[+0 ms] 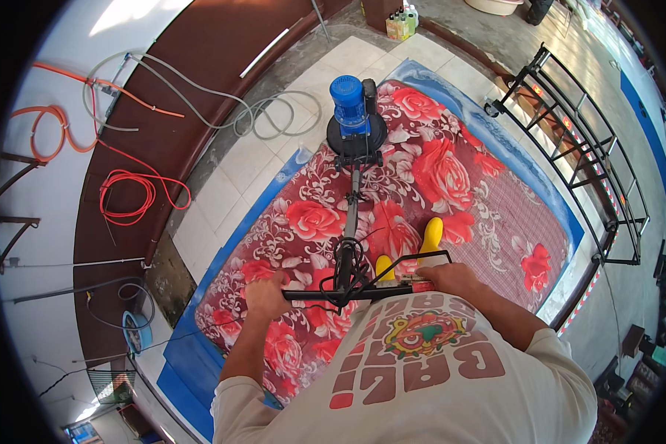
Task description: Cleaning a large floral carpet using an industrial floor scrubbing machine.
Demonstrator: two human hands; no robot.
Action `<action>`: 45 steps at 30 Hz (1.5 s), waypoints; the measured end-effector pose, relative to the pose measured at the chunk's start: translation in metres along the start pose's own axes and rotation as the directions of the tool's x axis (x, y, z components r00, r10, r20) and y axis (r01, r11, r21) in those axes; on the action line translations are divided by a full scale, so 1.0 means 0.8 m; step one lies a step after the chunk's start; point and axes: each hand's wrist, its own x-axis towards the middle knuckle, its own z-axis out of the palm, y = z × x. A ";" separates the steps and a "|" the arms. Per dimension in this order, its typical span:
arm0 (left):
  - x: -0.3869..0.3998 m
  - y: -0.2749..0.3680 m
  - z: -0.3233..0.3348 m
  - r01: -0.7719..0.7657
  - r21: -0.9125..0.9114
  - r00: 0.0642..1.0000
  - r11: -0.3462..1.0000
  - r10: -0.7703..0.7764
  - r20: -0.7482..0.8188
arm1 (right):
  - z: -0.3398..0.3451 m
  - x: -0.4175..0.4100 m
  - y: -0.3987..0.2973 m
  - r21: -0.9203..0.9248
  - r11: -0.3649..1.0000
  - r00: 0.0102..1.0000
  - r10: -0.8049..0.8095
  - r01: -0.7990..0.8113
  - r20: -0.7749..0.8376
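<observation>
A rotary floor scrubbing machine with a blue motor [347,105] and a round black base [358,139] rests at the far edge of a red floral carpet [444,172]. Its long shaft [353,205] runs back toward me to a black handlebar [316,294]. My left hand [267,294] is wrapped around the left end of that bar. At the other end, by a red grip [420,287], my right hand [449,277] holds on; its fingers are partly hidden. A black power cable [351,261] hangs coiled about the shaft. Yellow boots [432,236] stand on the carpet under the bar.
Blue sheeting [477,105] lies under the carpet over white tiles [222,194]. A black metal frame [574,161] stands at the right. Grey hose [255,119] loops across the floor at the left, and bottles [402,25] stand at the back. A blue basin [137,332] sits at the lower left.
</observation>
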 end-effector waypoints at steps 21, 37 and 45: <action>-0.168 -0.005 0.112 0.153 -0.045 0.988 0.987 -0.152 0.017 | 0.062 -0.067 -0.049 -0.080 0.980 0.983 -0.180 0.182 0.035; -0.265 0.043 0.116 0.042 -0.102 0.993 0.994 -0.053 -0.106 | 0.086 -0.192 -0.050 -0.097 0.977 0.978 -0.196 0.189 -0.066; -0.229 0.060 0.092 -0.106 -0.079 0.984 0.991 0.093 -0.152 | 0.102 -0.232 -0.042 -0.007 0.998 0.990 -0.065 0.065 -0.122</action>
